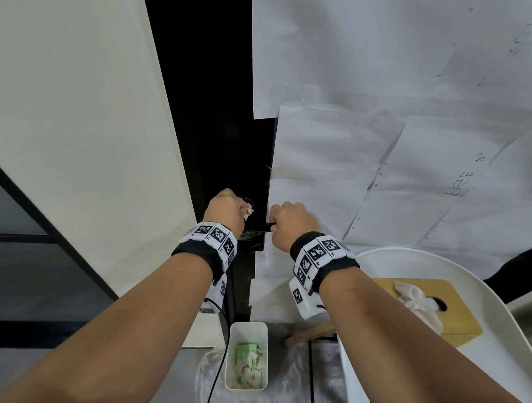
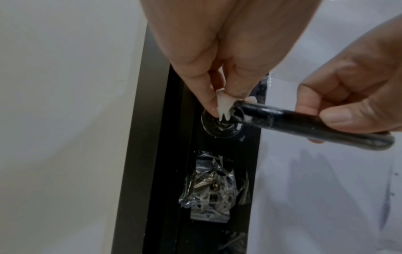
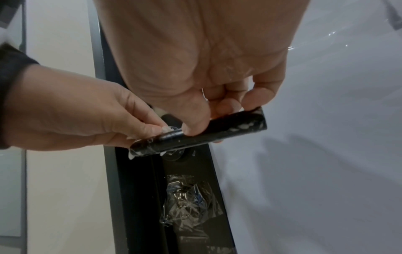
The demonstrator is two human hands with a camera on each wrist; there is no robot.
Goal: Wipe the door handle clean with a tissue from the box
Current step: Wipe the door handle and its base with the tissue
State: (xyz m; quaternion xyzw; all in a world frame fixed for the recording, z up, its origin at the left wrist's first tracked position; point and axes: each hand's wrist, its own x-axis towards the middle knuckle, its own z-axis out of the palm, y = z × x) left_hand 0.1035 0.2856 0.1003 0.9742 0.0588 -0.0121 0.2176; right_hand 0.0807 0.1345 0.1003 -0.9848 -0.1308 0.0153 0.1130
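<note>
A black lever door handle (image 2: 304,123) (image 3: 202,133) (image 1: 259,226) sticks out from a black door stile, flecked with white smears. My left hand (image 1: 225,207) (image 2: 219,103) (image 3: 156,128) pinches a small wad of white tissue (image 2: 224,104) (image 1: 248,212) against the handle's neck, just above the round rose (image 2: 219,127). My right hand (image 1: 289,221) (image 3: 217,116) (image 2: 339,113) grips the outer part of the lever, thumb on top. A wooden tissue box (image 1: 449,312) with a tissue poking out stands at the lower right.
The tissue box sits on a white rounded tray table (image 1: 504,328). Below the hands a white bin (image 1: 248,386) holds used tissues. White paper sheets (image 1: 377,137) cover the door. Crumpled clear tape (image 2: 213,187) covers the lock below the handle.
</note>
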